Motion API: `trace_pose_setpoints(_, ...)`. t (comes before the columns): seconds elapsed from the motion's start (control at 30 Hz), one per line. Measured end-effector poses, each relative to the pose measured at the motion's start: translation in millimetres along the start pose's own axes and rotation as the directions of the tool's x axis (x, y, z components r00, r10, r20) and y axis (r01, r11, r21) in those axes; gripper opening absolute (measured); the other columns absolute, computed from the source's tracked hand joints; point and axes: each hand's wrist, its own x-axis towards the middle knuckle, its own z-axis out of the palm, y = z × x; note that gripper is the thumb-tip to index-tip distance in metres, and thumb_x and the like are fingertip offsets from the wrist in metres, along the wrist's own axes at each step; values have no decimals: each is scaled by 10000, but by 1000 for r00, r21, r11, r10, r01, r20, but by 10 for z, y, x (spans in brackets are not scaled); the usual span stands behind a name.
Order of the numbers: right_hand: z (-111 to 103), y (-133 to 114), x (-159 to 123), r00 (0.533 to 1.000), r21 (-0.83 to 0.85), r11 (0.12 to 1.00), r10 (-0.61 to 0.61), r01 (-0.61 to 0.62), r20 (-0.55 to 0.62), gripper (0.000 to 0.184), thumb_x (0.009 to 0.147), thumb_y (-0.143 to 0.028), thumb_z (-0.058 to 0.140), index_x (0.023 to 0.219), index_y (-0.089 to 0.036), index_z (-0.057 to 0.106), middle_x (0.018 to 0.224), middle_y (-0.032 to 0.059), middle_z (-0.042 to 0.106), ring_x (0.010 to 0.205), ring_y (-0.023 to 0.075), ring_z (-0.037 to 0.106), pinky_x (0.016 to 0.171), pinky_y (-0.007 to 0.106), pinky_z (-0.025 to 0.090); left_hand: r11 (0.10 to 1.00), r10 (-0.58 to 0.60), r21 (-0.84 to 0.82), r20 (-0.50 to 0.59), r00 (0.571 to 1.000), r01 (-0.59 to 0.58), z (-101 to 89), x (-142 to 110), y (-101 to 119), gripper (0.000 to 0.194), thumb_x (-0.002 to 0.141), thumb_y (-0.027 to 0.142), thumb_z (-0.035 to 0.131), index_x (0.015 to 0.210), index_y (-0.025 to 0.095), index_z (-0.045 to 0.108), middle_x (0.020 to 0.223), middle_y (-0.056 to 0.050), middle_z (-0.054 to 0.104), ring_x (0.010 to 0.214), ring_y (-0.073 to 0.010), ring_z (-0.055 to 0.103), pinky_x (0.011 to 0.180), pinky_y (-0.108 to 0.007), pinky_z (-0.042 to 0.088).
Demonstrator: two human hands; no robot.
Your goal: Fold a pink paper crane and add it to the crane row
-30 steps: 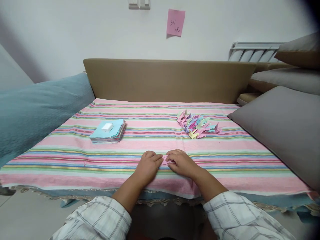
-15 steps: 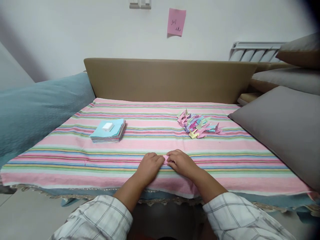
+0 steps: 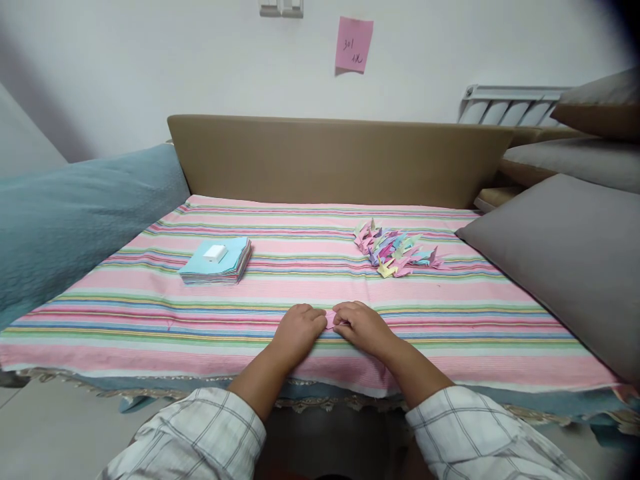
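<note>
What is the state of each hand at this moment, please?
Left hand: fingers together, pressing on a small pink paper; firm grip cannot be told.
Right hand: fingers curled, holding the other end of that paper.

pink paper (image 3: 330,319) partly hidden by left hand (image 3: 301,331), right hand (image 3: 362,325); wall switches (image 3: 281,8) cut by top edge

Soft, fairly even light fills the room, its source out of view. Beyond the hands (image 3: 363,327), the white wall (image 3: 240,60) is bright without harsh glare, greying toward the far left; a faint shadow edges the pink note (image 3: 354,45). Nearer than the hands, the gap between the sleeves (image 3: 465,427) sinks into darkness. Detail on the pink paper (image 3: 330,319) is too fine to read. Wide-angle stretching bends the sides, and a dark blur covers the far right corner.
</note>
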Motion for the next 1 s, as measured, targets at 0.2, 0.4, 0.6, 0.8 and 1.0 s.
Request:
trace_pose_setpoints(0.2,28,20,-1,1000,35,999,6,-6,-5,44,754,-158,632,758,-196,655,1028,59,655,990,197,570,883,334,400,988,-46,-148,-28,999,42,-71,-49,43,102,814,181,557,852,179,652,1086,-49,663,936,-197,578,857,-351,445)
trace_pose_setpoints(0.4,18,0,15,1000,30,999,21,-21,7,57,769,-160,611,751,-195,654,1027,57,649,978,196,560,879,333,396,961,-135,-247,-11,991,128,-63,-34,36,99,815,261,593,782,176,631,1044,-56,681,932,-204,589,846,-353,445)
trace_pose_setpoints(0.6,3,-20,16,999,35,999,30,-30,26,70,791,-171,590,751,-192,643,1027,55,644,970,187,553,882,327,384,945,-170,-289,-34,985,153,-39,-26,29,117,844,262,544,818,183,626,1024,-54,682,903,-200,584,823,-349,439)
trace_pose_setpoints(0.8,34,-7,27,999,48,998,38,-38,3,97,794,-164,563,719,-187,620,998,62,648,971,184,558,868,321,385,924,-204,-340,-48,978,176,-41,-7,20,129,845,232,510,775,186,607,951,-39,683,876,-186,582,809,-327,435)
trace_pose_setpoints(1.0,83,12,52,999,21,999,40,-40,-29,116,802,-190,555,693,-183,591,963,61,659,956,179,568,851,305,394,922,-214,-342,-63,975,181,5,12,10,125,848,225,487,810,180,597,929,-50,671,884,-190,578,840,-329,421)
